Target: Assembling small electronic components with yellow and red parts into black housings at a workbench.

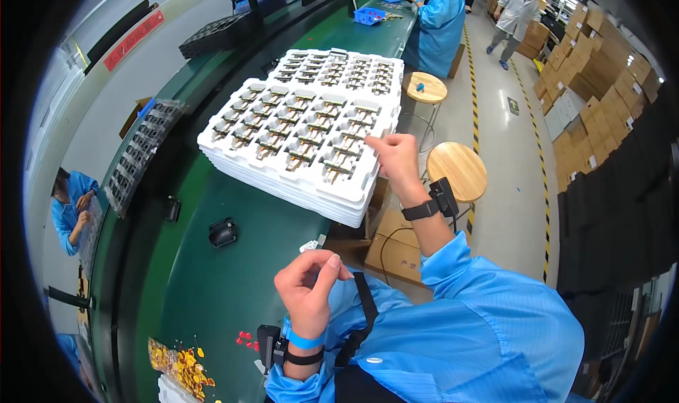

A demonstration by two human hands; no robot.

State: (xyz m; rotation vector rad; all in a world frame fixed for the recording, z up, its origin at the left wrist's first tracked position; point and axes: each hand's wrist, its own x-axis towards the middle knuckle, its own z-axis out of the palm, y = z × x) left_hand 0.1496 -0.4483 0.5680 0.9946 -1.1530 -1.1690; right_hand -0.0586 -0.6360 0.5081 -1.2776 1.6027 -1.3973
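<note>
My right hand reaches over the right edge of a white moulded tray, its fingers bent together beside a small part with a circuit board in the right-hand column. Whatever lies between those fingertips is hidden. The tray tops a stack of similar trays, its pockets filled with rows of such parts. Nearer to me, my left hand hovers over the bench edge with thumb and fingers curled together. I cannot make out anything in its grip. Just beyond it, a small white piece lies at the edge.
On the green bench lie a black housing, red bits and a bag of yellow pieces. Another filled tray adjoins the stack. Two wooden stools stand at right. Co-workers sit across and farther along; one person walks the aisle.
</note>
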